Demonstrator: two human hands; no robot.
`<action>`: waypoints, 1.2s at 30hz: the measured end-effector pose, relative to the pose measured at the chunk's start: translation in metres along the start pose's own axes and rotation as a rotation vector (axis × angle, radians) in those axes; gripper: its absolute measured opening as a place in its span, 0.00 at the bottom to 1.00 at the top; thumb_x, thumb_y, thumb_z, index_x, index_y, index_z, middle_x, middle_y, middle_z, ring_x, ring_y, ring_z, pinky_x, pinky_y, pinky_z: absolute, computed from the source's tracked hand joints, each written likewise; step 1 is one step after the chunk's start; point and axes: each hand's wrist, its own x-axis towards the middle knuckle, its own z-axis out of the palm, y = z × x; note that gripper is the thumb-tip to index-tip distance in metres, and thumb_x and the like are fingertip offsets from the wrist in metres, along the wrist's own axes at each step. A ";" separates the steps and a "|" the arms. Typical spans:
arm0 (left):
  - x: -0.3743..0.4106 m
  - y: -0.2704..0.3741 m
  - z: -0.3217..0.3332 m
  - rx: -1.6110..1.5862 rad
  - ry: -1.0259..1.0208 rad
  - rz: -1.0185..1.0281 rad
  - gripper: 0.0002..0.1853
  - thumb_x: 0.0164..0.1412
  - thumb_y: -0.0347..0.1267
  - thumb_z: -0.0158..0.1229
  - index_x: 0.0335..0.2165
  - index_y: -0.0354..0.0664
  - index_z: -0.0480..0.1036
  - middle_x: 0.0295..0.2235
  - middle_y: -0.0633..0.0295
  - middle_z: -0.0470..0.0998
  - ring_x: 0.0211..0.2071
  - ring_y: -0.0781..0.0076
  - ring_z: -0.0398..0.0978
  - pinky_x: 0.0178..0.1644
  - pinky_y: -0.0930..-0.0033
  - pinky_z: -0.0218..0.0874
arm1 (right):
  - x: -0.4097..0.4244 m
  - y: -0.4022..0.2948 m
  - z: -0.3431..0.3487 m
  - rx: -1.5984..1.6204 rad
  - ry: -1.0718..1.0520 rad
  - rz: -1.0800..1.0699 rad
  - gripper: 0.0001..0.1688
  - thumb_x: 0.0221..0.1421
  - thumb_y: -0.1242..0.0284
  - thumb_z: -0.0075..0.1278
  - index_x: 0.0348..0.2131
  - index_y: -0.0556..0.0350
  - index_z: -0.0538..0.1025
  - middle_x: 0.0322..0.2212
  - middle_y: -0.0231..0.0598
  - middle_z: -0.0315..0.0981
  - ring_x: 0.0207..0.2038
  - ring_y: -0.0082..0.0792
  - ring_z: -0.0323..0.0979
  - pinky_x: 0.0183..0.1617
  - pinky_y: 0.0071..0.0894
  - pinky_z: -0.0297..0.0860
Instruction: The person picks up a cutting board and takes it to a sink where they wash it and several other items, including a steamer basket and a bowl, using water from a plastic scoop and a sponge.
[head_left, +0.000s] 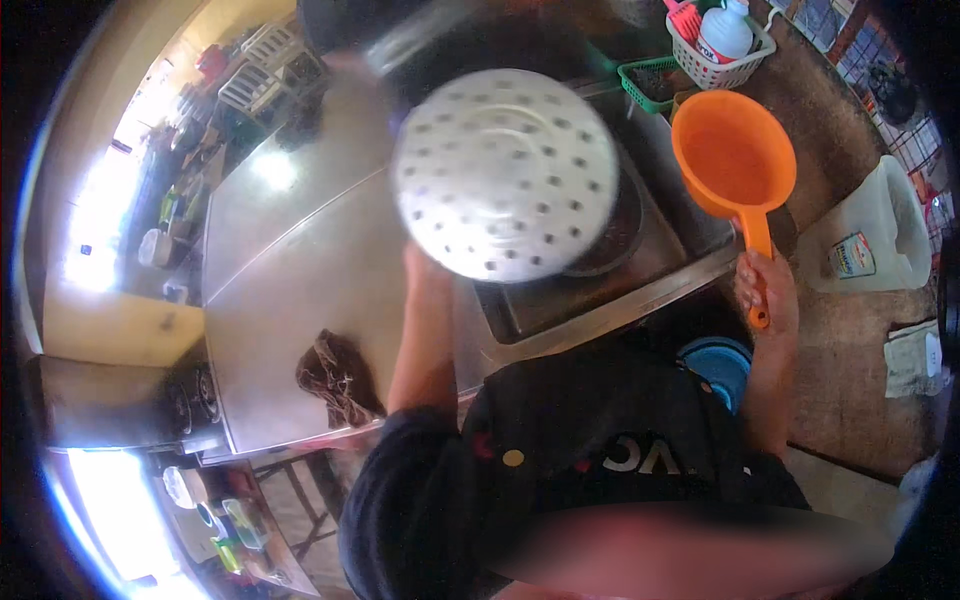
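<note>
My right hand (769, 289) is closed around the handle of an orange plastic dipper (731, 150), held up at the right of the sink. A round, perforated metal steamer plate or pan (506, 176) is raised in front of me, over the sink's left side. My left hand (427, 262) is at its lower left edge, its fingers mostly hidden behind the metal. Beneath, the stainless steel sink (517, 315) holds a dark round vessel (626, 232), partly covered by the perforated piece.
A crumpled brown cloth (337, 379) lies on the steel counter (300, 300) to the left. Beyond the sink stand a green basket (637, 94) and a white basket (724, 71) with a bottle and a pink brush. At right are a translucent pitcher (817, 255) and a folded cloth (907, 360); a blue basin (720, 360) is below.
</note>
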 end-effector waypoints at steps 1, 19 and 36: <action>0.014 0.002 -0.038 -0.101 -0.003 0.077 0.19 0.58 0.33 0.39 0.45 0.31 0.59 0.41 0.52 0.67 0.38 0.61 0.69 0.38 0.65 0.66 | 0.002 0.002 0.002 -0.009 -0.003 0.009 0.24 0.53 0.70 0.39 0.49 0.60 0.57 0.13 0.24 0.56 0.09 0.11 0.52 0.12 0.11 0.54; 0.010 0.062 -0.232 0.121 0.435 0.262 0.28 0.58 0.37 0.39 0.52 0.32 0.44 0.52 0.46 0.50 0.52 0.55 0.53 0.51 0.59 0.53 | 0.033 0.017 0.022 0.090 -0.163 0.101 0.23 0.53 0.71 0.39 0.48 0.61 0.59 0.14 0.24 0.57 0.10 0.10 0.54 0.13 0.10 0.54; -0.046 -0.090 0.055 1.565 -0.836 0.478 0.30 0.51 0.42 0.51 0.50 0.42 0.56 0.51 0.46 0.55 0.56 0.48 0.44 0.56 0.48 0.40 | 0.051 0.026 0.007 0.038 -0.349 0.341 0.27 0.51 0.71 0.41 0.50 0.60 0.57 0.12 0.26 0.56 0.09 0.14 0.53 0.11 0.13 0.54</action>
